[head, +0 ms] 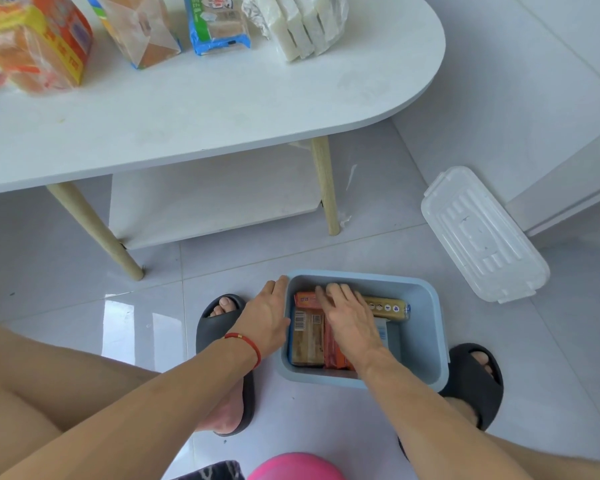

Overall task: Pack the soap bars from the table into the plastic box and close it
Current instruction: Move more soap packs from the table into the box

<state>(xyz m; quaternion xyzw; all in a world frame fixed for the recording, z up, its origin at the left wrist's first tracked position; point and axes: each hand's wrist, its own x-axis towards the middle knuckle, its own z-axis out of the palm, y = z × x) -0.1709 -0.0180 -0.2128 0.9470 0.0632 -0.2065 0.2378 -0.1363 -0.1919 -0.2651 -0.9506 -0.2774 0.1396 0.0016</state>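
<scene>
A light blue plastic box (425,337) stands on the floor between my feet. Inside lie packed soap bars: a brown one with a barcode (305,336), an orange one (335,351) and a tan one (388,308) along the far side. My right hand (349,315) lies flat on the bars inside the box, fingers spread. My left hand (265,315) rests against the box's left outer wall. More soap packs remain on the white table: an orange-yellow pack (37,43), a clear pack (139,29), a blue-edged pack (219,24) and white bars (302,24).
The clear lid (482,233) lies on the tiled floor to the right, beyond the box. The table's wooden legs (324,185) and low shelf (215,199) stand just behind the box. Dark slippers (478,382) flank it. A pink object (295,467) sits at the bottom edge.
</scene>
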